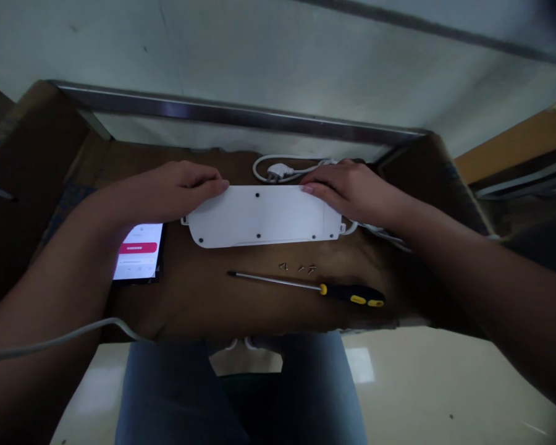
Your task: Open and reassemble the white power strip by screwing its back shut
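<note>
A white plastic power strip casing lies flat on a brown cardboard-covered surface, its back facing up and showing several dark screw holes. My left hand grips its upper left edge with the fingertips. My right hand lies over its upper right corner, fingers pressed on it. Behind the casing is a white cable with a plug. Below it rest a yellow-and-black screwdriver and several small screws, all untouched by my hands.
A lit smartphone lies under my left forearm. A grey cable runs past it at the lower left. A metal bar and a pale wall stand behind the surface. My jeans-clad legs and a tiled floor show below.
</note>
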A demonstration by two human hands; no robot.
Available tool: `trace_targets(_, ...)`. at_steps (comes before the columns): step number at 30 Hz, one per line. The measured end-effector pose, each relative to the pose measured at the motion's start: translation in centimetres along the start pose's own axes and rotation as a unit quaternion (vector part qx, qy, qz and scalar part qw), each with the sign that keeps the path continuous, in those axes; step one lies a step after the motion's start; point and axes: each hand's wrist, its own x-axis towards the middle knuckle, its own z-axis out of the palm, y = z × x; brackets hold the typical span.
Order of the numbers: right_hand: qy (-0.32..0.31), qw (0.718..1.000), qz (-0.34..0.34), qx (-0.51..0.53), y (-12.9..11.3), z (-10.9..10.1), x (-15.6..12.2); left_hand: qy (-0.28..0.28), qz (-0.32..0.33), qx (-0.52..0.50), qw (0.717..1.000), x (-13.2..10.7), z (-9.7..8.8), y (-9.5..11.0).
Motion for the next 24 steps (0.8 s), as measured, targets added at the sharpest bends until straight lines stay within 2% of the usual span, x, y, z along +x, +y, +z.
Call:
trace_targets(3,0.007,1.0,-0.026,-0.007,0.5,0.4,0.2,-0.026,-0.022,0.071,0.997,0.4,0.2,-0.6)
trace_targets(5,0.011,1.0,-0.027,-0.009,0.3,-0.1,0.0,-0.02,-0.033,0.117,0.992,0.4,0.4,-0.7)
trace_targets(8,0.057,0.998,0.022,-0.003,-0.8,-1.9,-0.6,-0.005,-0.018,0.144,0.989,0.3,0.7,-0.5)
trace_targets(11,0.092,0.993,0.069,-0.006,-1.7,-4.0,-1.5,0.018,0.039,0.147,0.988,0.0,1.2,-0.4)
trace_targets(13,0.061,0.994,0.087,-0.005,-1.7,-5.0,-2.2,0.033,0.093,0.169,0.981,0.0,1.7,-0.5)
trace_targets(15,-0.005,0.996,0.093,-0.007,-1.2,-5.5,-2.7,0.039,0.135,0.204,0.969,0.0,2.2,-0.7)
trace_targets(19,-0.147,0.983,0.102,-0.029,0.3,-5.4,-3.4,0.043,0.167,0.257,0.951,0.3,2.7,-1.2)
trace_targets(21,-0.181,0.976,0.114,-0.039,0.8,-5.1,-3.6,0.043,0.173,0.265,0.948,0.3,2.7,-1.3)
trace_targets(24,-0.196,0.971,0.126,-0.061,1.0,-4.9,-3.7,0.044,0.17,0.278,0.944,0.1,2.6,-1.4)
